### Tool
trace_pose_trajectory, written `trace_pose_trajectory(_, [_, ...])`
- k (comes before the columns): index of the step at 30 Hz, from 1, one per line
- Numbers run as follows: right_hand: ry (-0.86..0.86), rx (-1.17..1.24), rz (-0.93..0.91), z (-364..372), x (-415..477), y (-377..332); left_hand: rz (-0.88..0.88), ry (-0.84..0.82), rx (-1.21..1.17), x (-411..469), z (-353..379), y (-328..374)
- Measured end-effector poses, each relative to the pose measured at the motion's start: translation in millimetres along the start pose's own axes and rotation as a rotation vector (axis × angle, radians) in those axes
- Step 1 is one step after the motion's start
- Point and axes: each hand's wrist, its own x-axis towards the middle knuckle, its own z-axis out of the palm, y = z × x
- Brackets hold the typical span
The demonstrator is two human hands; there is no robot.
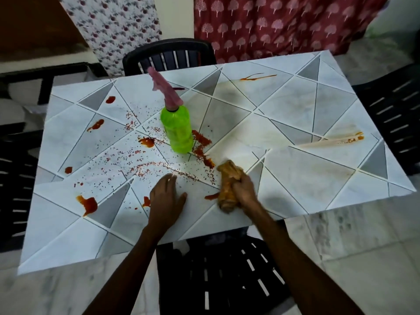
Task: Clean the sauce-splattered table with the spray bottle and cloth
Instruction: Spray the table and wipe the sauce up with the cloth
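You look down at a rectangular table (295,183) with a pale top patterned in grey and white triangles. Your left hand (167,196) lies flat on the near middle of the table, fingers straight and spread, holding nothing. Your right hand (244,189) grips a bunched, sauce-stained tan cloth (228,178) and presses it on the table just right of your left hand. A green spray bottle (178,128) with a pink trigger head stands upright near the table's centre, beyond both hands and apart from them. Red sauce blobs (88,204) and fine red specks are scattered over the left half of the table, with a thicker streak running from the bottle's base toward the cloth. Faint orange smears (345,139) mark the right side and far edge. Black slatted chairs (172,54) stand around the table, one directly below you. A red curtain (284,23) with pale tree prints hangs behind.
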Motion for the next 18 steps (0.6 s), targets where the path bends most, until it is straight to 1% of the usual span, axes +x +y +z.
trace_pose_trajectory(5, [-0.002, -0.003, -0.005, 89.3, -19.6, -31.5, 0.048, 0.006, -0.029, 14.2, -18.5, -44.3])
trace_pose_trajectory(9, [0.016, -0.019, 0.003, 135.3, -30.2, -47.8, 0.108, -0.028, -0.039, 31.6, -36.2, -83.6])
trace_pose_trajectory(12, [0.061, 0.018, 0.015, 151.3, -34.1, -47.3, 0.206, -0.071, -0.066, 42.2, -41.1, -108.6])
trace_pose_trajectory(15, [0.127, 0.073, 0.043, 148.8, -48.6, -56.2, 0.264, -0.098, -0.116, 48.6, -49.8, -120.3])
trace_pose_trajectory(18, [0.232, 0.152, 0.056, 138.4, -63.6, -62.2, 0.302, -0.096, -0.194, 57.0, -64.4, -123.7])
